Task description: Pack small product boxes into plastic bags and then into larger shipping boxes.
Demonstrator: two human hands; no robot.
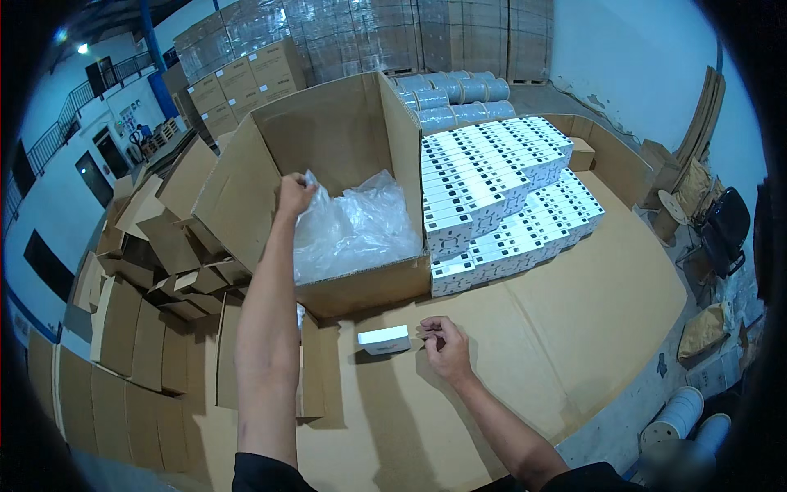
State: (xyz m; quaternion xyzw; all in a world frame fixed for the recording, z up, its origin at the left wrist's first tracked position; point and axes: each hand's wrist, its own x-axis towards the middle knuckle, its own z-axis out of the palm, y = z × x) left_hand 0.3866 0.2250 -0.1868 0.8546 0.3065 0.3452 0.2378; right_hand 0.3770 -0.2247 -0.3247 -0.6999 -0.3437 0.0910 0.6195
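My left hand (297, 195) reaches over a large open cardboard carton (361, 289), its fingers closed on the edge of a clear plastic bag (361, 221). The crumpled bag lies inside the carton, and whatever is beneath it is hidden. A small white box (384, 339) stands on the cardboard-covered table in front of the carton. Just to its right is my right hand (447, 348), empty, with loosely bent fingers apart and pointing toward the box without gripping it.
Stacked white boxes (500, 205) stand against the carton's right side. Open brown cartons (131, 344) crowd the left, and a partly hidden one (316, 373) sits beside my left forearm. Wrapped spools (451, 98) lie beyond the table; a black chair (723, 234) is at right.
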